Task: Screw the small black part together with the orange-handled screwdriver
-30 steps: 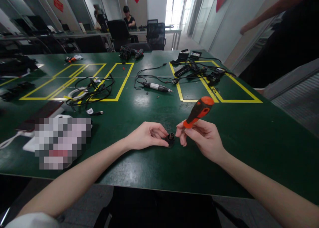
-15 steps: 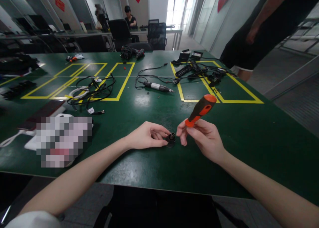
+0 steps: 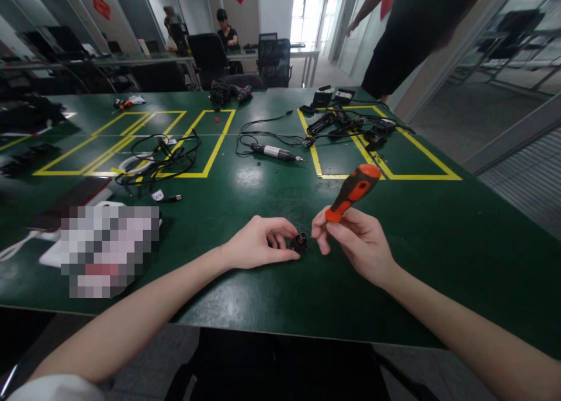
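Table (image 3: 245,296): work is done at its near edge. Screwdriver (image 3: 354,192) is clamped in the right hand's (image 3: 366,243) grip, handle up and leaning; shaft and tip are hidden by the fingers. Small black part (image 3: 299,246) stands on the table between the hands, pinched at its left side by the thumb and forefinger of the left hand (image 3: 258,243). As judged: the part is best pressed flat and kept from turning, fingertips well clear of its raised metal end, the screwdriver brought upright over it before any force is applied.

Against the earlier frame: a standing person (image 3: 412,33) is now seen farther off, past the far right corner. The two-handed hold is little altered; the part is slightly less covered.
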Demonstrator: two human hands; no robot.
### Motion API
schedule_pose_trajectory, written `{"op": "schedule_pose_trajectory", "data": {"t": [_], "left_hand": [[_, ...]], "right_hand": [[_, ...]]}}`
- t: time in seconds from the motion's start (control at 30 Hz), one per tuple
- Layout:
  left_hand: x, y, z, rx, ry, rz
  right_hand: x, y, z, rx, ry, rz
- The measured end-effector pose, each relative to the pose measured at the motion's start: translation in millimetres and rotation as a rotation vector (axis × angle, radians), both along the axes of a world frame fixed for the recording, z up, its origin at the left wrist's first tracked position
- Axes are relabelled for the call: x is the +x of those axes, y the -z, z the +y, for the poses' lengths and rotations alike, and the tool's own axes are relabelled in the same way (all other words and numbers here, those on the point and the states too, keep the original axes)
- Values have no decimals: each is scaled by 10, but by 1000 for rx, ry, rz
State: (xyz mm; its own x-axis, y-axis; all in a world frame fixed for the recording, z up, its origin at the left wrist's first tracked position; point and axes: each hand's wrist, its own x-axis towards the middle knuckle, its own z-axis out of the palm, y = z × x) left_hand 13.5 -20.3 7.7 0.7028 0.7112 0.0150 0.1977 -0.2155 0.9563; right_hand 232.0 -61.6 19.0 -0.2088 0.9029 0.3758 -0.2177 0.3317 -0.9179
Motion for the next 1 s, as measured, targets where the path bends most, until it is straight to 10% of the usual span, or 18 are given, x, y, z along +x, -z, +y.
{"op": "schedule_pose_trajectory", "data": {"t": [1.0], "left_hand": [[-10, 23, 14, 109, 21, 85]], "right_hand": [[3, -26, 12, -16, 65, -61]]}}
